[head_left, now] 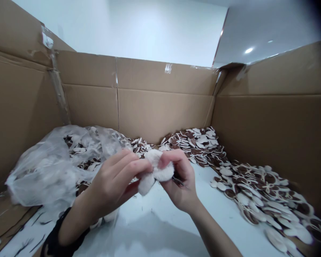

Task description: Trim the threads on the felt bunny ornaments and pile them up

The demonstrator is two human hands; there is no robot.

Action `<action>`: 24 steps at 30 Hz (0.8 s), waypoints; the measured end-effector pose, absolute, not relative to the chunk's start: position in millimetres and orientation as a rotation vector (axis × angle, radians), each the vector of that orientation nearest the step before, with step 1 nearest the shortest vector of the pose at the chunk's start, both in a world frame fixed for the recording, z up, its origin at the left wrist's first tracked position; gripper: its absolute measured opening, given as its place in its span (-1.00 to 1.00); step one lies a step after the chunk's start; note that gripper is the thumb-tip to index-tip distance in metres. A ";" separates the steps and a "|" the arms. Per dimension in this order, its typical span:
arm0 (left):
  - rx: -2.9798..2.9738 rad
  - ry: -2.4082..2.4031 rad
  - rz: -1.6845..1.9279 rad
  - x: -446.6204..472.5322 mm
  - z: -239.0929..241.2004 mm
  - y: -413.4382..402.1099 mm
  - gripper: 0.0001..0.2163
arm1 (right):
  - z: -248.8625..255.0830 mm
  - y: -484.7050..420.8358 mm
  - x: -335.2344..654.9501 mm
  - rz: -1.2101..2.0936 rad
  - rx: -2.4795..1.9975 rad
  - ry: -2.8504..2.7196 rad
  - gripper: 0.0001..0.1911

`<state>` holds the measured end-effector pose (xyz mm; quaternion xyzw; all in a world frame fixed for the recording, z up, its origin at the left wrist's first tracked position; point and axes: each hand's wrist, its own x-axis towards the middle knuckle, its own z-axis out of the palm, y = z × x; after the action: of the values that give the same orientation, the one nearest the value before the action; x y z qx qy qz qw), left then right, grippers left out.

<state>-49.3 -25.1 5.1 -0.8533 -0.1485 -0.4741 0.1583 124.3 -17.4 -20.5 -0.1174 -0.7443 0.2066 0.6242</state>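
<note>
White fluffy piece (158, 173) is up above the white work surface (139, 221), pinched between both hands, so neither's nearer. Left hand (117, 175) grips its left side, right hand (184, 194) its right. One lobe hangs down-left; can't really call a long axis. Right's also got some thin metal tool (178, 181).
</note>
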 end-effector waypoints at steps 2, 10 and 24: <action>-2.446 -0.491 -1.280 -48.1 4.3 -27.5 -0.86 | -20.6 -17.2 123.4 0.536 -0.288 -1.749 -0.91; -2.912 -0.674 -1.455 -46.1 1.6 -34.7 -0.74 | -21.7 -21.0 115.9 0.860 -0.290 -1.739 -0.84; -3.311 -0.481 -2.027 -28.0 -7.4 -24.4 -0.64 | -20.1 -26.6 105.2 1.388 -0.148 -1.325 -0.90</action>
<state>-28.0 -24.4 -7.4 -0.7844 -0.1139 -0.4802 -0.3756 105.2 -26.6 -20.1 -0.0632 -0.5647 0.5918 0.5717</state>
